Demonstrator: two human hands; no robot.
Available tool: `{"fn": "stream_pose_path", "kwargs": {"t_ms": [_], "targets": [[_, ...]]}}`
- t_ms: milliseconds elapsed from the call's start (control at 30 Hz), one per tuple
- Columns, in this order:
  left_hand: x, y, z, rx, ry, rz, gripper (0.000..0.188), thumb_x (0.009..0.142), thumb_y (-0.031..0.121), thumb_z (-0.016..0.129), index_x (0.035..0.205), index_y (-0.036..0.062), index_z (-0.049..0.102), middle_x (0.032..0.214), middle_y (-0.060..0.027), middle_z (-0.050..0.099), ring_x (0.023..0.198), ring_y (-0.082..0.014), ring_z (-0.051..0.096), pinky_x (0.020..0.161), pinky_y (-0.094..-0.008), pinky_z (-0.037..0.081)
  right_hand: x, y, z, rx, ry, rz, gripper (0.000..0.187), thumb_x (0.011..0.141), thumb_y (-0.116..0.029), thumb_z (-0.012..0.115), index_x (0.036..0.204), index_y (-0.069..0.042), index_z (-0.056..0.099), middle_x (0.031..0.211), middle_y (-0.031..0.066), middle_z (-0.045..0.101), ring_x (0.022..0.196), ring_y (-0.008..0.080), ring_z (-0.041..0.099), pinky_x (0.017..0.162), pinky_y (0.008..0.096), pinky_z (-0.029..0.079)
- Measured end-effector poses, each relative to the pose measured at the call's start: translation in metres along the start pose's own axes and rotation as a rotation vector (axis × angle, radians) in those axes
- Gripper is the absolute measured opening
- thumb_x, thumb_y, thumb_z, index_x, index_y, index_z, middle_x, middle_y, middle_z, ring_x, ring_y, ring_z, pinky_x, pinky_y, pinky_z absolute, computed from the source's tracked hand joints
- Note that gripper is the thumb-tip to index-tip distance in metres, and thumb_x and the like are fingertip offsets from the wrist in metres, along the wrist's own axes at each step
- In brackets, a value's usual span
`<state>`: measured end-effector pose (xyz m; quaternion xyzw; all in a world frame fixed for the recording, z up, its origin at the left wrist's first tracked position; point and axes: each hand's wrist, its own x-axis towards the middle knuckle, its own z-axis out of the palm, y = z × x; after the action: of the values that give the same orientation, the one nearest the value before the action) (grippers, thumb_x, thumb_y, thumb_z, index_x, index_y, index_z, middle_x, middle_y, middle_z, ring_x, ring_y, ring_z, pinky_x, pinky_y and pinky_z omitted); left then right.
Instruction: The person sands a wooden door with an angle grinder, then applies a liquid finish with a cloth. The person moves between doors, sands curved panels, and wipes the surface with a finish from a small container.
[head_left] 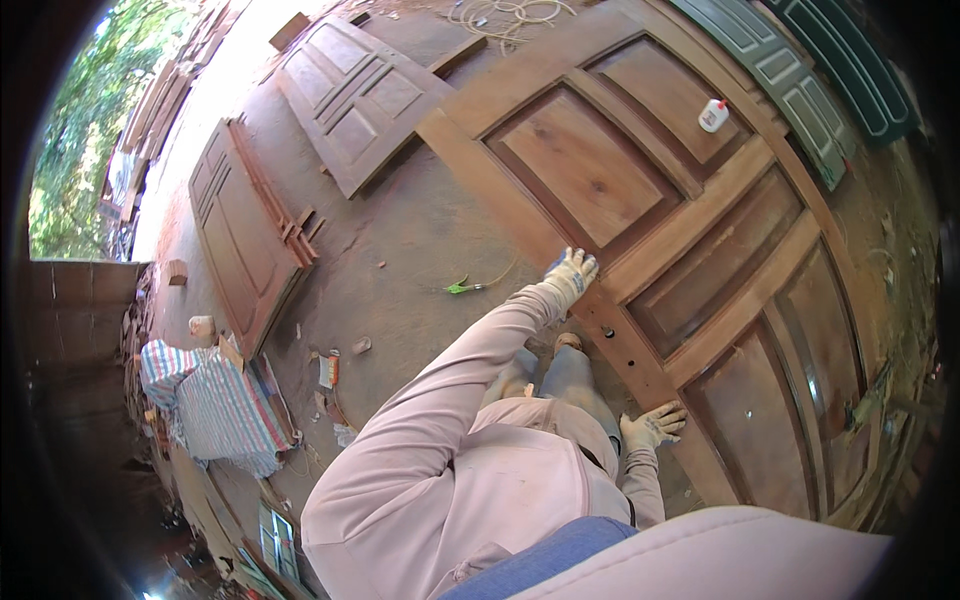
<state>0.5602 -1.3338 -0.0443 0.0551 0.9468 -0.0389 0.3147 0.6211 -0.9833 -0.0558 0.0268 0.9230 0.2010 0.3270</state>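
Observation:
A large brown panelled wooden door (715, 225) lies in front of me, its near edge slanting past my body. Two dark lock holes show in the stile between my hands. My left hand (572, 275), in a pale work glove, has its fingers bent over this edge. Farther along the same edge, closer to me, my right hand (652, 427) rests with gloved fingers stretched flat on the wood and the thumb apart. A white bottle with a red cap (713, 115) sits on a far panel of the door.
More panelled doors lie at the back left (365, 95) and lean at the left (240, 230). Grey and green doors (845, 65) lie beyond mine. A green-tipped hose (458, 287) is on the floor. Striped cloth (235, 410) covers something at left; coiled hose (510, 15) lies far back.

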Motion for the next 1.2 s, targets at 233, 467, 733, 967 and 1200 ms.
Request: {"fn": "stream_pose_path", "kwargs": {"t_ms": [233,467,733,967,1200], "targets": [[0.025,0.007,0.051,0.128,0.181,-0.048,0.051,0.097,0.021,0.05,0.146,0.0102,0.045,0.148,-0.0093,0.045,0.14,-0.0381,0.039,0.114,-0.0591,0.031,-0.007,-0.005,0.0,-0.018,-0.006,-0.046,0.133,0.072,-0.06,0.074,0.155,0.009,-0.003,0.159,0.04,0.002,0.147,0.0545,0.013,0.111,0.0695,0.021],[0.042,0.002,0.075,0.133,0.345,0.03,0.048,0.093,0.024,0.057,0.14,0.014,0.051,0.138,-0.009,0.051,0.125,-0.0428,0.051,0.102,-0.0641,0.042,-0.001,-0.003,-0.005,-0.003,-0.06,-0.043,0.136,0.071,-0.062,0.075,0.154,0.01,-0.003,0.159,0.0393,0.001,0.147,0.0551,0.011,0.112,0.0698,0.019],[0.04,0.0,0.023,0.248,0.136,0.123,0.035,0.093,0.023,0.06,0.128,0.0286,0.057,0.127,0.0019,0.056,0.113,-0.0259,0.06,0.085,-0.0431,0.05,0.002,0.0,-0.003,0.027,-0.07,0.0,0.136,0.071,-0.064,0.075,0.155,0.008,-0.003,0.159,0.0375,0.001,0.147,0.0543,0.012,0.112,0.0714,0.018],[0.041,-0.009,0.035,0.295,0.127,0.146,0.038,0.094,0.025,0.056,0.132,0.0295,0.054,0.13,0.0019,0.054,0.12,-0.0248,0.054,0.094,-0.0509,0.042,0.009,0.001,0.015,0.048,-0.088,-0.032,0.137,0.071,-0.066,0.076,0.156,0.007,-0.003,0.16,0.0369,0.0,0.147,0.0546,0.01,0.112,0.0728,0.016],[0.039,-0.015,0.02,0.29,0.024,0.204,0.087,0.067,0.049,0.083,0.141,0.0216,0.046,0.133,-0.0077,0.048,0.121,-0.0297,0.046,0.095,-0.0494,0.038,0.02,0.006,0.036,0.08,-0.096,-0.013,0.13,0.074,-0.064,0.073,0.157,0.003,0.0,0.16,0.037,-0.003,0.148,0.0566,0.002,0.111,0.0761,0.006]]}}
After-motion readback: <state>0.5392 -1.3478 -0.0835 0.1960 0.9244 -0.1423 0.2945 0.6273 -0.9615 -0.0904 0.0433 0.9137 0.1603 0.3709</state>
